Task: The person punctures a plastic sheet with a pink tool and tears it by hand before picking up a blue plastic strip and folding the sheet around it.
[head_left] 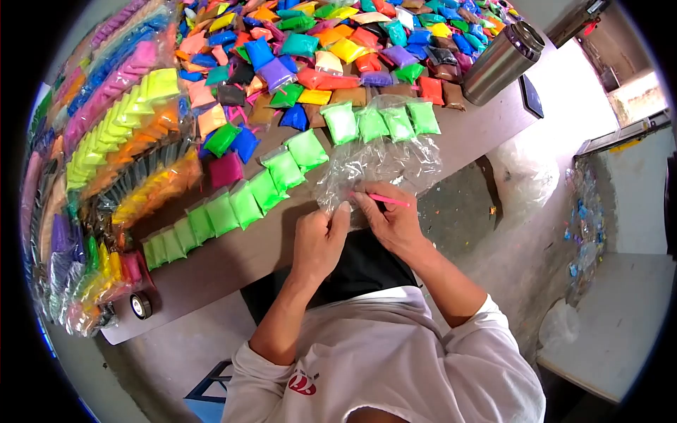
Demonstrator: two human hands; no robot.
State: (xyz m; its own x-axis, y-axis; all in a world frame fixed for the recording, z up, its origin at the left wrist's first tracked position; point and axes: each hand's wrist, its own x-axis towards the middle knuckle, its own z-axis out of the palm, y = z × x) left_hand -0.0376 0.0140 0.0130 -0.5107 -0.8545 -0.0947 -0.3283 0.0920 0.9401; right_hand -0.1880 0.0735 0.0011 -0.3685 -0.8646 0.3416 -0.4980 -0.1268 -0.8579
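Note:
My left hand [319, 243] is closed, thumb and fingers pinching the lower left edge of a clear plastic sheet [360, 169]. Beside it my right hand [388, 218] is closed around a thin pink stick [389, 200], its fingertips at the same plastic. Four light green packets [372, 125] lie in a row along the sheet's far edge. To the left, a slanting line of several more green packets [245, 204] rests on the table. Whether the plastic is joined to the four packets, I cannot tell.
Mixed coloured packets [300, 46] cover the table's far side. Bagged strips of packets [106, 148] fill the left. A steel tumbler [503, 63] and a phone [531, 96] stand or lie at the right edge. A tape roll [140, 304] sits at the near left corner.

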